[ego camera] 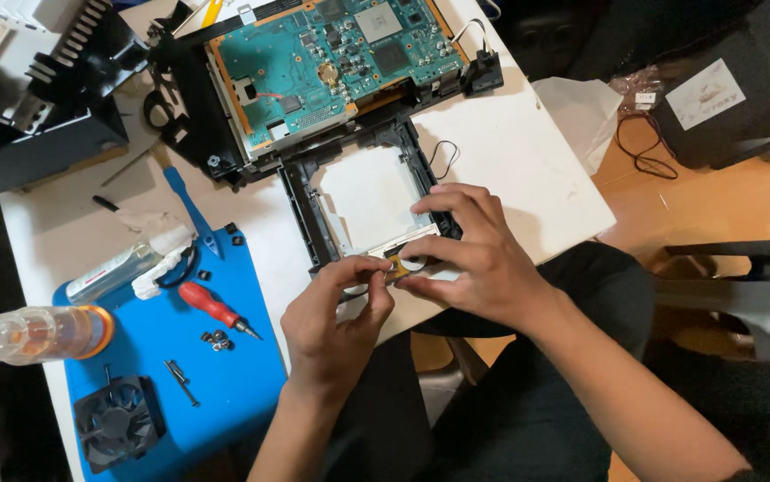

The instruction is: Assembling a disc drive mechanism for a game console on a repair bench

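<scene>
Here we have both hands at the near edge of a white desk (528,170), working on a black plastic frame (300,210) that is open in the middle, so the pale desk shows through it. Our left hand (336,317) pinches a small flat part (400,261) at the frame's near rail between thumb and forefinger; the part looks thin, with a yellowish strip and a round white spot, and our fingers hide the rest of it. Our right hand (478,259) has its grip pressed onto the same part from the other side, thumb below and fingers curled over the frame's corner.

Behind the frame lies a teal circuit board (331,62), flat and studded with grey chips, seated in a black housing. To the left a smooth blue mat (224,393) carries a screwdriver with a red handle (215,308), a few small dark screws (215,338) and a square black fan (117,424). A clear plastic bottle with an orange band (41,332) lies on its side at the mat's edge, and a blue pry tool (190,210) rests just above the mat
</scene>
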